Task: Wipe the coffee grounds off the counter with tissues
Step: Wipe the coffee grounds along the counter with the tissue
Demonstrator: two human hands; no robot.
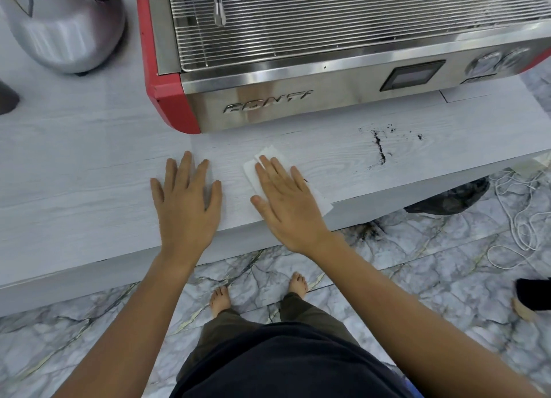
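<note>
Hands lie flat on the pale wood-grain desk (89, 174), both near its front edge. The left hand (186, 201) rests palm down on the bare surface with its fingers (185, 168) straight and spread wide, holding nothing. The right hand (286, 201) presses down on a white tissue (323, 202), fingers straight and close together, laid across the sheet rather than curled around it. The tissue lies just right of the desk's middle, with one corner showing beyond the fingertips and another reaching almost to the front edge.

Coffee grounds (380, 149) sit further along toward the right end of the desk, well apart from the tissue: a dark thin streak runs from back to front, with loose specks scattered beside it toward the rear.

An espresso machine (298, 70) with a steel front and red side panels stands at the back of the desk. Raised lettering on its front is blurred; it seems to read "CONTI", though the first letters are unclear. A small dark display (413, 74) and two round gauges (498, 62) sit on the same panel, their faces unreadable. A rounded silver appliance (65, 25) stands at the back left corner.

Below the front edge, bare feet (220, 301) stand on a marbled floor (417, 263), and a white cord (518, 213) lies coiled to the right.
</note>
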